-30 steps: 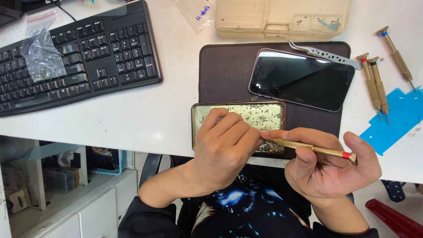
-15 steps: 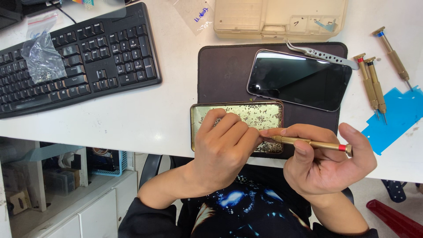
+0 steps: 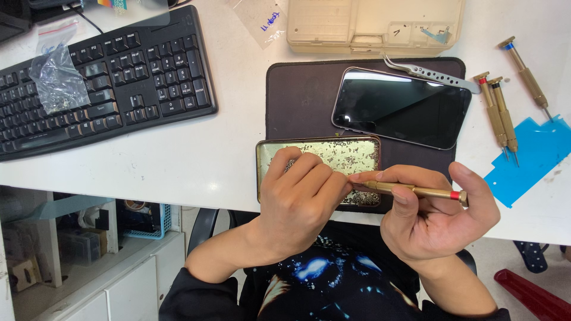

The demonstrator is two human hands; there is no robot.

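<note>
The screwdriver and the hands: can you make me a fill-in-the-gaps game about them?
1. The right hand holds a gold ____ with a red ring.
2. The left hand rests on a shallow gold ____ of tiny parts.
3. The dark phone lies on a ____ mat.
4. Left of the mat sits a black ____.

Missing words: screwdriver, tray, brown, keyboard

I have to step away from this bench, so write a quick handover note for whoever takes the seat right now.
Left hand: fingers rest on the opened gold phone body at the desk's near edge, steadying it.
Right hand: holds a brass screwdriver level, tip pointing at the left fingertips over the body.
Nearby: the black screen lies separate on the dark mat, tweezers above it, three more screwdrivers to the right.
Done: the screen is off.
Left: work inside the body continues; which screws are out cannot be told.
</note>
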